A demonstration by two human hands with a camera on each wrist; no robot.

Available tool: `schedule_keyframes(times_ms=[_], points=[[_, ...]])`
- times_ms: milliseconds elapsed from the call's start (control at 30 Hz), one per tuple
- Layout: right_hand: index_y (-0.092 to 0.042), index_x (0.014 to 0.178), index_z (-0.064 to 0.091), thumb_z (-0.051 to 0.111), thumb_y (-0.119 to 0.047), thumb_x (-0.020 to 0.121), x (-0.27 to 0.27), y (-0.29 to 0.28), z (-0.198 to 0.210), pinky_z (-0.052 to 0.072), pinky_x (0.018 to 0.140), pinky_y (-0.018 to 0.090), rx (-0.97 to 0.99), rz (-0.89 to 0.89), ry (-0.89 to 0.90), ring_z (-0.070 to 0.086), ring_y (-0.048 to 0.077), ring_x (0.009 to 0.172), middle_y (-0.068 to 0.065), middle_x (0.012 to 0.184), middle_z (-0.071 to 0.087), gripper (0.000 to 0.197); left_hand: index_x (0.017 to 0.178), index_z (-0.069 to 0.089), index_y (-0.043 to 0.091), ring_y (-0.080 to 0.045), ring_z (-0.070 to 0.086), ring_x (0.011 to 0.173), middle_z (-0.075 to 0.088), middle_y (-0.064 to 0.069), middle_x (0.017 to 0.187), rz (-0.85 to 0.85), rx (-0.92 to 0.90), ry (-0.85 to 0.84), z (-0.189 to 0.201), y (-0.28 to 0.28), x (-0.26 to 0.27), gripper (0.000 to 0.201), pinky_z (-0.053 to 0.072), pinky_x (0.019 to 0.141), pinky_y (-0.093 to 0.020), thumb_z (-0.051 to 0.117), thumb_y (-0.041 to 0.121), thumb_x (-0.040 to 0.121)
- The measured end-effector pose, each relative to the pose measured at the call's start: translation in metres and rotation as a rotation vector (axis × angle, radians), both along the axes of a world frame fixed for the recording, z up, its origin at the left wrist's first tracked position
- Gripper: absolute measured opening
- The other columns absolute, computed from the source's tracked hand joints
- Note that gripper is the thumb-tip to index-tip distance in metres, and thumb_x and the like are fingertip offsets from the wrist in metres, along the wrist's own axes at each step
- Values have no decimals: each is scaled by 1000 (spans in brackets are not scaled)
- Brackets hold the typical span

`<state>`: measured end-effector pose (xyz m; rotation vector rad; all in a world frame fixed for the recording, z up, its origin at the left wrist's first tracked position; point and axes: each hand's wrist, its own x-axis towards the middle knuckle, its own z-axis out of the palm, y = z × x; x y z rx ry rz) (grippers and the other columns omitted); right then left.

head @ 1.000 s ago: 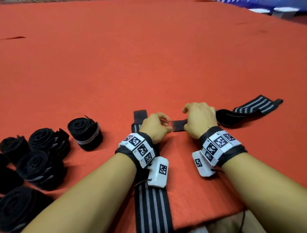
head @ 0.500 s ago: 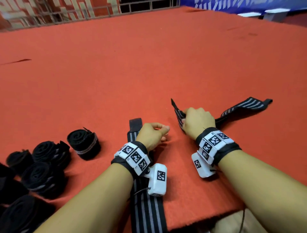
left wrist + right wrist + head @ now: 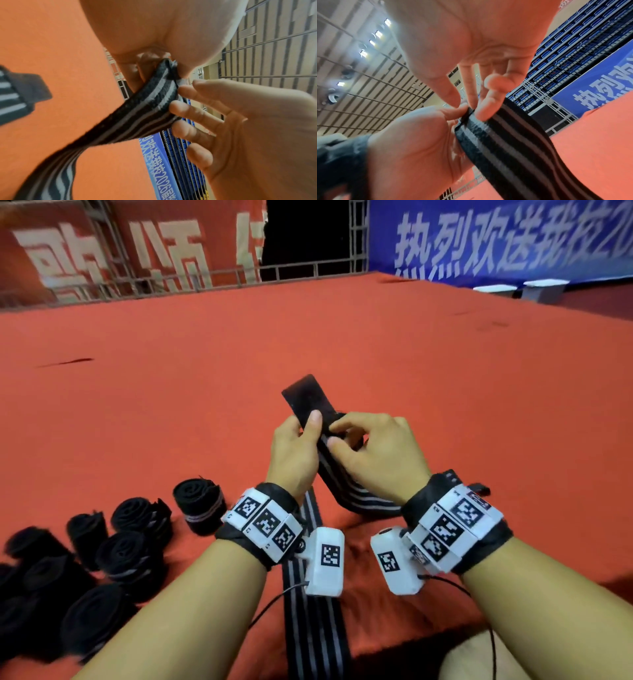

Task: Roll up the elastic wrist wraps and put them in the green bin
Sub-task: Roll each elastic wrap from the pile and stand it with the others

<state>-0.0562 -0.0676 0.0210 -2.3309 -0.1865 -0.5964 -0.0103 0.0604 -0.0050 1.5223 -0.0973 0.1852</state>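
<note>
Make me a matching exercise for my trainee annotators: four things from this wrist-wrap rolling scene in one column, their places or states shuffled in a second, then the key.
Things
1. striped wrap in hand
2. flat striped wrap
3. rolled wraps
4. blue banner

Places or states
A. hangs behind the red surface, white characters on it
B. lies stretched out under the left forearm
C. lifted, pinched by left hand and right hand
D. stand grouped at the left on the red surface

Pairs: 1-C, 2-B, 3-D, 4-A

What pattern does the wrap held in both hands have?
The held wrap is black with grey lengthwise stripes; its end tab is plain black. The right wrist view shows it best.
</note>
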Motion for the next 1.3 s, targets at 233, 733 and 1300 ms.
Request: schedule_keyframes(times_ms=[233, 733, 1300], points=[[-26, 94, 68, 74, -36, 85, -34, 23, 68, 47, 77, 30, 84, -33, -210, 63, 15, 67, -10, 54, 58, 15, 100, 69, -2, -27, 65, 85, 71, -23, 95, -35, -75, -194, 71, 27, -56, 41, 53, 77, -39, 41, 27, 109], [-22, 75, 72, 74, -39, 87, -132, 40, 170, 46, 67, 21, 153, 74, -525, 60, 5, 64, -9, 66, 66, 21, 105, 71, 7, -25, 71, 95, 73, -20, 106, -62, 6, -629, 184, 59, -161, 19, 58, 90, -48, 55, 16, 104], [-18, 67, 73, 77, -42, 76, -112, 46, 152, 52, 64, 36, 340, 242, -294, 63, 14, 63, -2, 65, 71, 26, 98, 74, 6, -23, 69, 83, 75, -17, 96, -76, 179, -367, 185, 74, -169, 17, 57, 78, -36, 57, 9, 100]])
